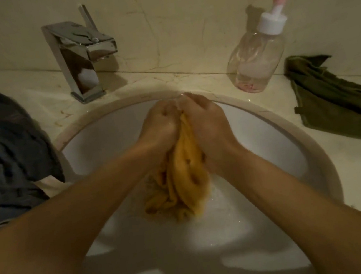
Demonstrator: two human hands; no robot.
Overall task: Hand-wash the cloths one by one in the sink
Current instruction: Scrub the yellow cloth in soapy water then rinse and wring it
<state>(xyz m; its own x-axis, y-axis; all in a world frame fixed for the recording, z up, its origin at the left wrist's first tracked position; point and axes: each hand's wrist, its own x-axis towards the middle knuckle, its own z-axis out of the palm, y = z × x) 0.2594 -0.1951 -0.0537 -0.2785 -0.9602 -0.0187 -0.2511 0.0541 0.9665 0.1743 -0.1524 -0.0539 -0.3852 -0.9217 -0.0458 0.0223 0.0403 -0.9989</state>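
Yellow cloth (188, 170), wet, hangs bunched in the white sink (266, 140), its top gripped by both curled hands, left hand (159, 125) and right hand (207, 122) pressed together, likely to scrub fabric against itself; a dark grey cloth (1, 147) waits on the desk (190, 76) at left, a green cloth (334, 99) at right.

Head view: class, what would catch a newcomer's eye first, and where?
The yellow cloth, gripped by the left hand and right hand in the white sink. Then a dark cloth heaped on the counter at left and a green cloth at right, beside the pump bottle.
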